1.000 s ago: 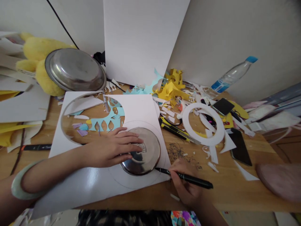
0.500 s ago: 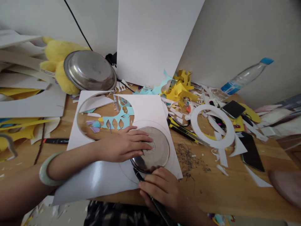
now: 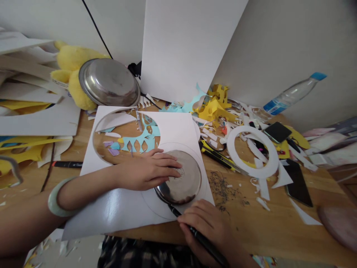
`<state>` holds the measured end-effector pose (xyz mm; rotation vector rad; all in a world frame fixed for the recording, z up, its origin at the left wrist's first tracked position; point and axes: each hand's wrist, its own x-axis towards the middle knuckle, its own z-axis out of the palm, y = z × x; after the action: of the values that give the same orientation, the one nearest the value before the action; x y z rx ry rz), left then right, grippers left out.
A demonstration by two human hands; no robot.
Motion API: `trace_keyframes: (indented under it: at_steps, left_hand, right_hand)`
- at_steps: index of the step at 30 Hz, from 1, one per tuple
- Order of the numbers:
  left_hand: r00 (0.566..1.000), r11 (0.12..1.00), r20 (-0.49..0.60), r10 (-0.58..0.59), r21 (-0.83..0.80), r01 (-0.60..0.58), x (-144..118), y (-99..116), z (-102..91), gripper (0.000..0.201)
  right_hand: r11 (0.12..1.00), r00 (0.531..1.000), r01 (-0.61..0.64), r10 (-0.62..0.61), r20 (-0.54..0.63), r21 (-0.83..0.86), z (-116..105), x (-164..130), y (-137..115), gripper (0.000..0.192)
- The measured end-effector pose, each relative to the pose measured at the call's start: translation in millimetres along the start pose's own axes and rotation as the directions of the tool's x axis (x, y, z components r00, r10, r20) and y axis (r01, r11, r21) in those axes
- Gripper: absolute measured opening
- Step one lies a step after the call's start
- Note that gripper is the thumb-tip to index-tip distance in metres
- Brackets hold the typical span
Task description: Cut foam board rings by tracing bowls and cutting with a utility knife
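Note:
My left hand lies flat on a small round metal dish, its fingers stretched over the dish's upturned bottom. The dish rests on a white board that has a large round hole at its left. Around the dish a thin pencil-like circle shows on the board. My right hand is closed around a black pen. The pen's tip is at the dish's near rim, by the board's surface. A pale bangle circles my left wrist.
A larger steel basin leans on a yellow plush toy. To the right lie a yellow-black utility knife, a white ring, phones and many scraps. A bottle stands behind them; a tall white panel stands at the back.
The pen's tip has moved right along the dish's near rim, and my right hand has shifted right with it. My left hand stays on the dish. The camera view has shifted slightly.

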<state>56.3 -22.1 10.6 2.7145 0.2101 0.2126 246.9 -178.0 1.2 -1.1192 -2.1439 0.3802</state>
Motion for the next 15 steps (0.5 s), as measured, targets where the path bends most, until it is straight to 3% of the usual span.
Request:
trace_keyframes:
  at_steps: [8,13,15]
  left_hand:
    - [1.0,0.999,0.013,-0.014,-0.043,0.014,1.6,0.0,-3.1,0.031]
    - [0.998,0.984,0.061,-0.019,-0.178,0.03,-1.7,-0.8,-9.8,0.036]
    - [0.998,0.971,0.057,-0.033,-0.234,0.045,-3.0,-0.3,-11.4,0.038]
  right_hand:
    - [0.982,0.972,-0.186,0.186,0.143,-0.012,-28.8,-8.4,5.9,0.01]
    - [1.0,1.0,-0.003,0.003,-0.014,0.006,-25.5,14.2,-6.3,0.011]
    - [0.998,0.998,0.06,-0.061,-0.016,-0.026,-18.0,25.0,-9.9,0.01]
